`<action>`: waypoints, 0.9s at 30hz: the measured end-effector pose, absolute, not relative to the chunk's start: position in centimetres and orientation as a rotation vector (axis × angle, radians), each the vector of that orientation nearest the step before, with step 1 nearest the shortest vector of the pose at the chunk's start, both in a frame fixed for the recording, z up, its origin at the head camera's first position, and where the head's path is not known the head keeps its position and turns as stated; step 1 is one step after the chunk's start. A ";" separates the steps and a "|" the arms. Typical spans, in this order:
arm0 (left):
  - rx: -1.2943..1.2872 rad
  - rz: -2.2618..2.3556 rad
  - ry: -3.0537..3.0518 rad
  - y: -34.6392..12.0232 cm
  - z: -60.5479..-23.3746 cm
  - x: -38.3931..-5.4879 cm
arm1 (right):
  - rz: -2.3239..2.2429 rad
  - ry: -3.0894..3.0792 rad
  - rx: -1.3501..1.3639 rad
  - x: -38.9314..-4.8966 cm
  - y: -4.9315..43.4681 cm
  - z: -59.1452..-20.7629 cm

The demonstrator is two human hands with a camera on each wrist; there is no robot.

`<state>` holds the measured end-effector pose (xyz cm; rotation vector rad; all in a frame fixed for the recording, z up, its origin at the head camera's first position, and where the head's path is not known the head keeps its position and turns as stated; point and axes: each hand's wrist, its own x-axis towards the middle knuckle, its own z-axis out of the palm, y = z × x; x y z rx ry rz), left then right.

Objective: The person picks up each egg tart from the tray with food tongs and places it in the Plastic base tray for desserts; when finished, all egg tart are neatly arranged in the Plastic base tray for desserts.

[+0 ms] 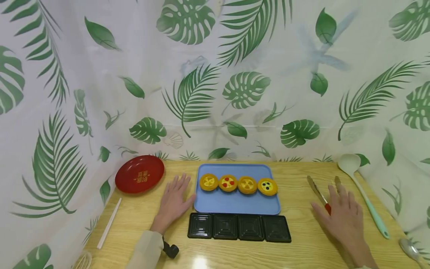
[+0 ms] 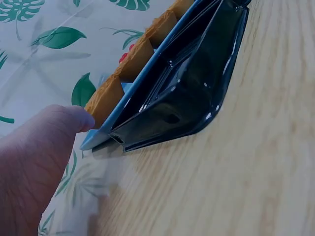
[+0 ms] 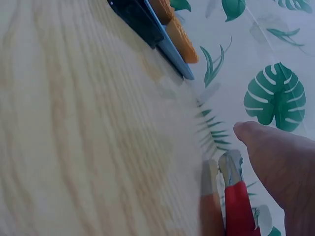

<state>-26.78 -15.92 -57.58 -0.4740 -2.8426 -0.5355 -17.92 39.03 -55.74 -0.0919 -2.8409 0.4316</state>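
Note:
My left hand (image 1: 174,201) lies with fingers stretched out on the table, left of a blue tray (image 1: 235,204); its thumb (image 2: 74,118) is near the tray's edge. Several egg tarts (image 1: 228,183) with varied toppings stand in a row on the tray. Before it is a row of black square dishes (image 1: 225,226). At the right, my right hand (image 1: 344,216) is spread over metal tongs (image 1: 315,188) with red grips (image 3: 238,206), partly hiding them. Its fingers look straight, and the thumb stands apart from the tongs. Neither hand grips anything.
A red plate (image 1: 140,174) stands at the back left, with white chopsticks (image 1: 109,223) in front of it. A whisk (image 1: 83,260) is at the front left. Along the right edge lie a ladle (image 1: 366,200) with a green handle and a metal spoon (image 1: 408,247). Leaf-patterned cloth (image 1: 248,142) encloses the table.

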 end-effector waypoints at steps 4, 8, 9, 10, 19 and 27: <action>-0.525 -0.563 -2.891 -15.5 -58.0 -27.2 | 0.452 -2.857 -0.169 -17.6 40.0 -56.2; -0.560 -0.603 -2.916 -15.2 -58.3 -27.5 | 0.491 -2.855 -0.263 -17.6 40.3 -56.6; -0.565 -0.606 -2.925 -15.1 -58.3 -27.6 | 0.503 -2.860 -0.294 -17.5 40.4 -56.7; -0.571 -0.613 -2.930 -15.0 -58.4 -27.6 | 0.514 -2.864 -0.322 -17.5 40.5 -56.7; -0.622 -0.709 -2.921 -14.7 -58.5 -27.8 | 0.466 -2.902 -0.460 -18.2 40.6 -57.0; -0.639 -0.651 -2.941 -14.5 -59.0 -28.0 | 0.406 -2.904 -0.528 -18.5 40.4 -57.2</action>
